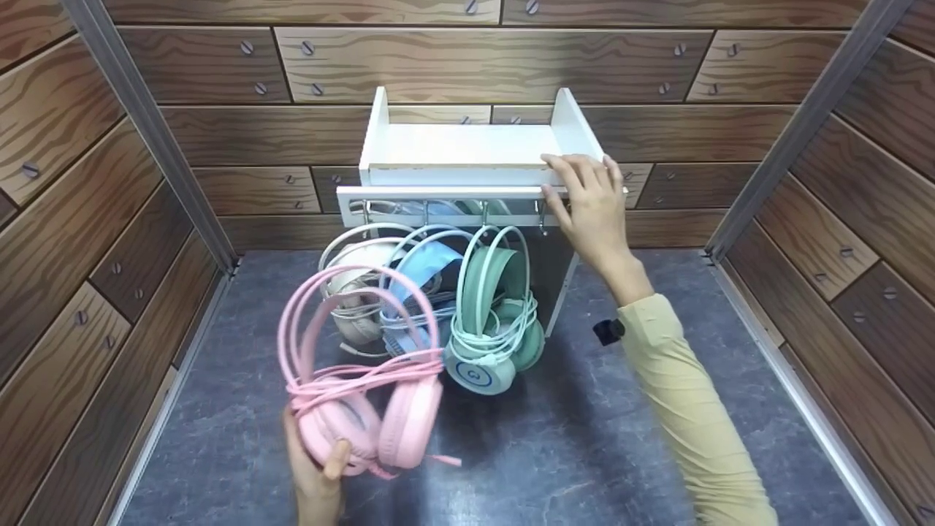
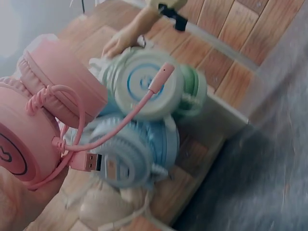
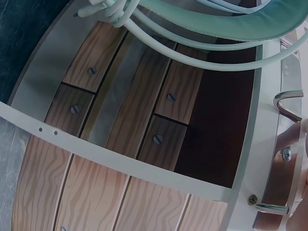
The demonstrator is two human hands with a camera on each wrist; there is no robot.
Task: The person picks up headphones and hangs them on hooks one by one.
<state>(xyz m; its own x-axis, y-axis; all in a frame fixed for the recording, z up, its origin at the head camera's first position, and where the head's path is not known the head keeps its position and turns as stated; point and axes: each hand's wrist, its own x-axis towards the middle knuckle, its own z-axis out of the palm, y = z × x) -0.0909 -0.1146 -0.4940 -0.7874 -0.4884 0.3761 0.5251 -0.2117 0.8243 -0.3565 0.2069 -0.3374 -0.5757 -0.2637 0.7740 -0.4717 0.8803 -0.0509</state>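
My left hand (image 1: 318,467) grips a pink headset (image 1: 413,416) by one earcup, with the thumb on the cup. Its headband points up, and its pink cable is wound around the sides. The left wrist view shows the headset's microphone boom (image 2: 161,79) and USB plug (image 2: 86,162). My right hand (image 1: 595,212) rests on the right end of a white shelf rack (image 1: 467,175), fingers over its front and thumb at the hook rail (image 1: 409,193). From the rail hang a green headset (image 1: 497,292), a blue headset (image 1: 431,263) and a white headset (image 1: 358,256).
A metal hook (image 1: 542,218) sits on the rail beside the green headset, below my right hand. The rack's side panel (image 1: 562,296) reaches down toward the dark grey floor (image 1: 241,409). Wood-patterned walls (image 1: 489,66) with metal corner strips surround the rack on three sides.
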